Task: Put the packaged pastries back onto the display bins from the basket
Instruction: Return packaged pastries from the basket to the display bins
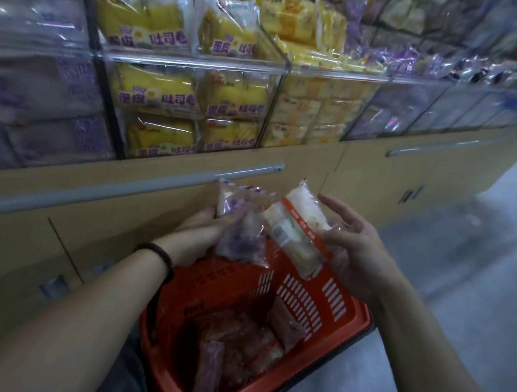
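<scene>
Centre frame: we see the left hand (204,225) with its grip closed round the purple-printed packets (234,240), more than one, exact count unclear. The right hand (355,251) grips the orange-banded packet (295,230) by its right edge, upper fingers loosely spread. The two loads are tilted and touch, both held above the red basket (350,316), which sits lower centre on the floor (465,245). More packets (238,344) lie in the basket bottom, dim and hard to sort. The clear display bins (200,62) run across the top of the frame: yellow packets (157,90) upper centre, purple packets (41,89) upper left, and blurred purple ones upper right. There is a dark wristband (158,252) on the left wrist.
</scene>
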